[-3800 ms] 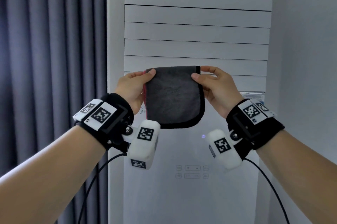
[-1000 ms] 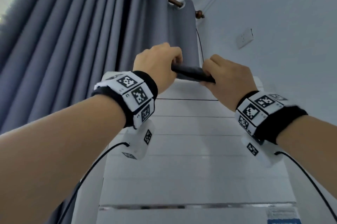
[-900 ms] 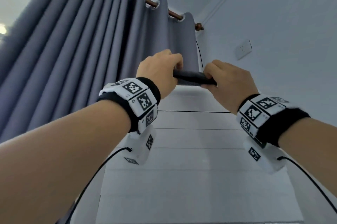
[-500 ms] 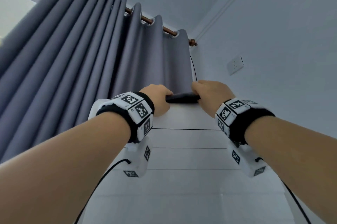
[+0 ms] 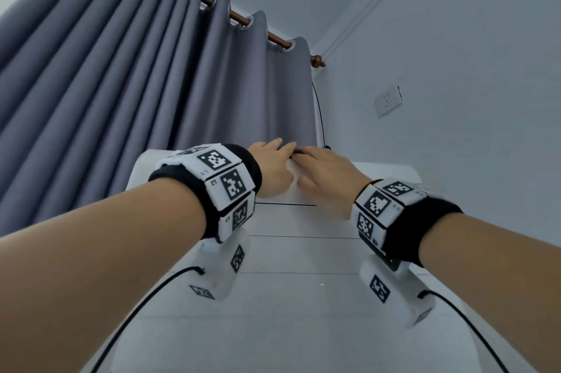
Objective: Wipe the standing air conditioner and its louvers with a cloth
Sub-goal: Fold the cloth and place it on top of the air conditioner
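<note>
Open air lies above the flat top of the tall white standing air conditioner [image 5: 303, 266], up to the ceiling. Behind and to the left, the pleated grey-blue curtain [image 5: 136, 93] hangs close against the unit's top edge, and a thin black cable [image 5: 319, 111] runs down just beside the curtain's right hem. To the right stands the pale wall with a white socket plate [image 5: 388, 101], near the unit's side.
</note>
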Demonstrator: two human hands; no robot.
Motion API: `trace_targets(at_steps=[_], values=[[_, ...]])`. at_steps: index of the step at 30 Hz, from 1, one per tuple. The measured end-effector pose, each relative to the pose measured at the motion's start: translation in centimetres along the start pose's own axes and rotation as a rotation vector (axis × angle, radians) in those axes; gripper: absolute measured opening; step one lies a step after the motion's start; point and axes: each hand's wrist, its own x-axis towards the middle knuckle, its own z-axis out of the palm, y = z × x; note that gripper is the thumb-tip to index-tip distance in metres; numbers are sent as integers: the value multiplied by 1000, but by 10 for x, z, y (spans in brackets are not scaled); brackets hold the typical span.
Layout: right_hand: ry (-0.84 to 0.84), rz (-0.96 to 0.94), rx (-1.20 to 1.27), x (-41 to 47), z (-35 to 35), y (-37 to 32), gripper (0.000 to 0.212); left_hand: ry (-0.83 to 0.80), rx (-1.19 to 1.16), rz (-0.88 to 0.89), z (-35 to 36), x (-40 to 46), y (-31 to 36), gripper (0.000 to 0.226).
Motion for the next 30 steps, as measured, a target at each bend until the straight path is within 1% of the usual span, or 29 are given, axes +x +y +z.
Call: trace_targets(at_steps=[6, 9, 11, 13, 15, 17, 20, 23, 26, 28, 30], values=[[-61, 22, 51, -2, 7, 6, 52, -49, 21, -31, 5, 0, -11, 58], [-56, 39, 91, -3, 6, 4, 54, -66, 27, -59, 4, 2, -9, 59], [-30, 76, 90, -2, 4, 5, 56, -50, -7, -80, 2, 2, -12, 63], [-26, 134, 38, 1, 1, 11, 58, -4, -47, -105, 0, 3, -16, 67], [-67, 190, 6, 3, 2, 17, 58, 12, -50, -125, -2, 2, -18, 63], [-107, 228, 34, 4, 6, 21, 59, -15, -69, -130, -4, 2, -18, 53], [-102, 244, 52, 6, 11, 22, 59, -33, -63, -136, -2, 2, -20, 49], [-88, 237, 45, 7, 11, 21, 58, -5, -32, -150, 2, 2, -23, 57], [-86, 234, 44, 0, 8, 19, 60, 35, -154, -178, 5, 1, -28, 67], [-60, 203, 65, -9, 5, 16, 58, 61, -171, -146, 1, -2, -32, 70], [7, 149, 88, -20, 6, 13, 54, 77, -114, -76, 1, -7, -33, 72]])
